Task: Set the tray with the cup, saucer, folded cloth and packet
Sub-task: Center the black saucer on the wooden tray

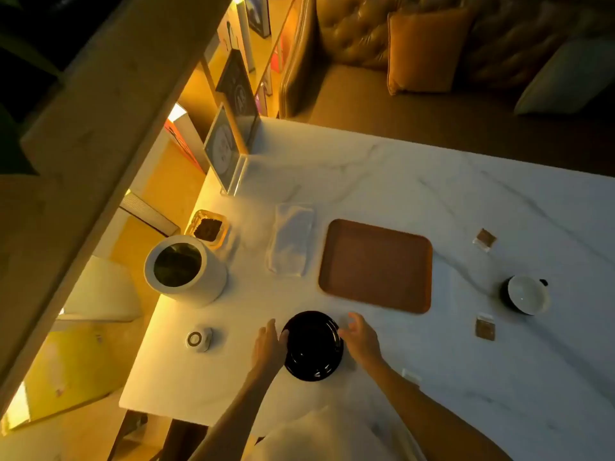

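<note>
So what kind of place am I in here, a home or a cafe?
Probably a cafe or lounge: a marble table with an acrylic sign stand, a tufted leather sofa with cushions, and a brown serving tray.

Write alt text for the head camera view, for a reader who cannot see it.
Two bare hands, left hand and right hand, flank a black saucer on a white marble table. Beyond it lies an empty brown tray, with a folded cloth to its left and a cup and two packets to its right.
</note>
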Demonstrator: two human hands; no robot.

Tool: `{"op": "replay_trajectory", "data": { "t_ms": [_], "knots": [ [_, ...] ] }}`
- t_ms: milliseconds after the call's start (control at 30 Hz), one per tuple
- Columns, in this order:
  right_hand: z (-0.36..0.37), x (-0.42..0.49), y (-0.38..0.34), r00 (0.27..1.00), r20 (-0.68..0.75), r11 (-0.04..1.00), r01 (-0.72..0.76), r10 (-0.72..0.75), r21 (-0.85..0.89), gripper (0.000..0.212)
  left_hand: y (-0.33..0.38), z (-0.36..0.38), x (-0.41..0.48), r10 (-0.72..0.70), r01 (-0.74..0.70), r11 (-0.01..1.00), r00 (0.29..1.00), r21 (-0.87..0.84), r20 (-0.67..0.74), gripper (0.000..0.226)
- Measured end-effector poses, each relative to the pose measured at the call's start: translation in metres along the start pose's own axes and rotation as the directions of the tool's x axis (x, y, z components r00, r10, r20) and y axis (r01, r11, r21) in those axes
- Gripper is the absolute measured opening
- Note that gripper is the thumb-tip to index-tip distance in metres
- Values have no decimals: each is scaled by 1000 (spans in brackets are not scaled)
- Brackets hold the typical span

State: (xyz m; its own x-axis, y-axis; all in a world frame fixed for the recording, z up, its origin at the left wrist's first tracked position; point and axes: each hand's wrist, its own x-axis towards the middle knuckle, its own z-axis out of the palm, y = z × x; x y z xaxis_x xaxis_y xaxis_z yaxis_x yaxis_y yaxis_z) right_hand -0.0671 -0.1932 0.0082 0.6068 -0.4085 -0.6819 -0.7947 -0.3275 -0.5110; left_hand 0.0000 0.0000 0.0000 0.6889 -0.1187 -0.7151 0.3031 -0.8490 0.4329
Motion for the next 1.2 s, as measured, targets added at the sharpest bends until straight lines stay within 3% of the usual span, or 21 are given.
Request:
{"op": "replay_trajectory", "data": {
  "t_ms": [133,300,600,800,1100,1200],
  "knots": [
    [17,4,-2,992,68,994,-105,105,-11,35,-4,3,11,-67,68,996,998,-53,17,28],
    [28,6,4,993,26,993,-115,115,-1,18,-12,1,20,-64,86,980,990,-181,127,25],
    [28,7,9,991,23,985,-136,134,104,25,-22,-3,21,-37,98,938,982,-333,184,23],
    [30,0,10,993,5,980,-115,115,161,33,-23,-5,13,-32,97,922,984,-376,177,33],
    [-31,18,-10,999,34,943,22,-35,333,10,42,-18,36,120,-114,942,993,-317,1,35],
    [-64,37,-21,999,20,910,34,-46,414,21,83,-19,55,181,-179,943,983,-280,-17,33]
  ]
}}
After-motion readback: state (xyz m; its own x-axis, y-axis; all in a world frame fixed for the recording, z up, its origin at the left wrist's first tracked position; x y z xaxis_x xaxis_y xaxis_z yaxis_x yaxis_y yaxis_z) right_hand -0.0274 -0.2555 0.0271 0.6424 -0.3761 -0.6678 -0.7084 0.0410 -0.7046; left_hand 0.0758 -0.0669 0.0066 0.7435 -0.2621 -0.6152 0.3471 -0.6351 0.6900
